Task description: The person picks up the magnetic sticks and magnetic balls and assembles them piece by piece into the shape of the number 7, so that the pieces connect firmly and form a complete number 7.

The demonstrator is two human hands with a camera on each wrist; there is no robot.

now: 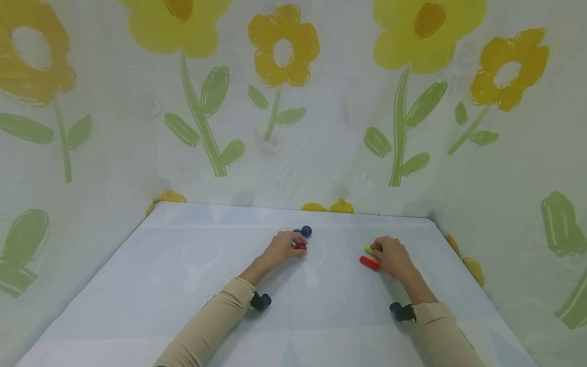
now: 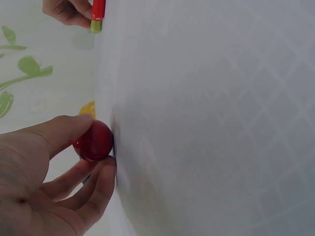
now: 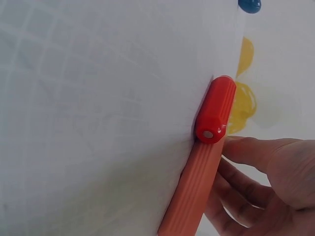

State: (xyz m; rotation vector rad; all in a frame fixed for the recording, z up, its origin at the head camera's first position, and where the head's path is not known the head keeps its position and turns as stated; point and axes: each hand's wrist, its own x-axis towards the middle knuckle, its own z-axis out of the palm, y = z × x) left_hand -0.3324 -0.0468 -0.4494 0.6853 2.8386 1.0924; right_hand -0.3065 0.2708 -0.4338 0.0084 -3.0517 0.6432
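My left hand [image 1: 284,248] pinches a glossy red ball [image 2: 95,141] between thumb and fingers, close to the tabletop. Two dark blue balls [image 1: 306,231] lie just beyond it, one partly hidden by the fingers. Off to the right, my right hand [image 1: 391,255] pinches a yellow-green rod [image 1: 369,250], whose far part is hidden by the fingers. An orange ribbed rod [image 3: 192,191] lies alongside the thumb. Nearest me in this group is a short red rod [image 3: 216,109] with a metal dot in its end, resting against the orange one.
A white table [image 1: 192,275] with faint printed patterns carries everything. Behind it and at both sides hangs a pale curtain [image 1: 316,153] with yellow flowers. Dark wrist cameras [image 1: 261,302] sit below both sleeves, close to the tabletop.
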